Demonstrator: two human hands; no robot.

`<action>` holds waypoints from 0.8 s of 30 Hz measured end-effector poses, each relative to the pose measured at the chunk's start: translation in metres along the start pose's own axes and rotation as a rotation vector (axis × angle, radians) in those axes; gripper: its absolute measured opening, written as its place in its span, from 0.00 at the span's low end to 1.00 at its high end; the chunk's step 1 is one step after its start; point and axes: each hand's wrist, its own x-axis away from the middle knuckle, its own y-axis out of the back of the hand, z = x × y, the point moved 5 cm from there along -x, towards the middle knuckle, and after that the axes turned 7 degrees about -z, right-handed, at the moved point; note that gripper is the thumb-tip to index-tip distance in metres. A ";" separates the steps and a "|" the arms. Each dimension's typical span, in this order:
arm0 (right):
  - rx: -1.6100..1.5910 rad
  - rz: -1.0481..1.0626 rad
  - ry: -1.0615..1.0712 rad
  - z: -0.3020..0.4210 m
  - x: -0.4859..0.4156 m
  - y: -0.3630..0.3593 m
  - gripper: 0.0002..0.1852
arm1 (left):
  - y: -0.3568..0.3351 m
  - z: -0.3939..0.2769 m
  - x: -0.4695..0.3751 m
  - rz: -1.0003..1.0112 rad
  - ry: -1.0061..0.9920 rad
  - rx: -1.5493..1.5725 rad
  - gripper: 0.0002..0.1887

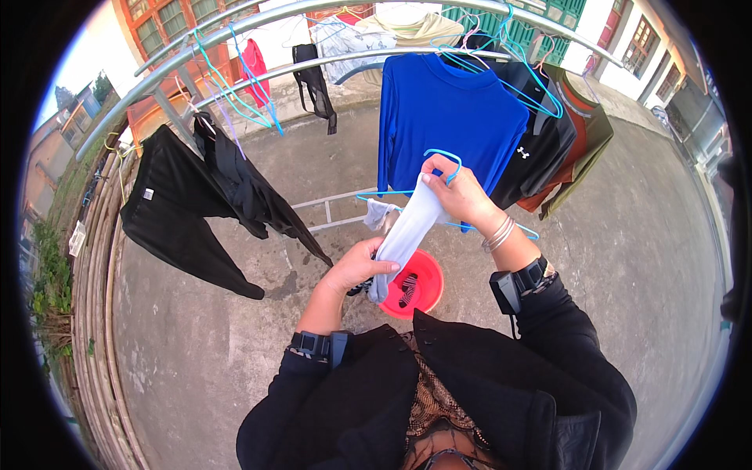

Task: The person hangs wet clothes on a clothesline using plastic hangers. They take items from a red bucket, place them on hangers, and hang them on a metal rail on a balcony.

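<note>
My right hand point(457, 185) pinches the upper end of a long white cloth piece point(408, 231), perhaps a sock. The hook of a light-blue hanger point(445, 155) shows at the same hand, apparently held with the cloth. Lower down, my left hand point(358, 267) grips the other end between thumb and fingers. A dark patterned item point(359, 287) peeks out under that hand, partly hidden. Another small pale cloth point(379, 214) hangs by the hanger's left side. Below the hands stands a red bucket point(435, 281) with a striped sock point(408, 289) inside.
Ahead runs a metal drying rack point(258, 20). From it hang a blue long-sleeved shirt point(449, 123), black trousers point(176, 205), several other garments and bare hangers point(235, 88). Bamboo poles point(97, 305) lie at the left edge of the concrete floor point(194, 364).
</note>
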 end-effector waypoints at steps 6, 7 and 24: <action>0.017 0.076 0.018 0.001 -0.002 -0.004 0.06 | -0.011 -0.008 -0.007 0.016 -0.063 0.401 0.17; 0.011 0.108 0.004 0.001 -0.002 -0.006 0.07 | -0.013 -0.008 -0.008 0.013 -0.024 0.453 0.17; -0.673 0.211 -0.482 -0.018 0.005 -0.030 0.12 | -0.020 -0.008 -0.047 0.038 0.020 0.582 0.16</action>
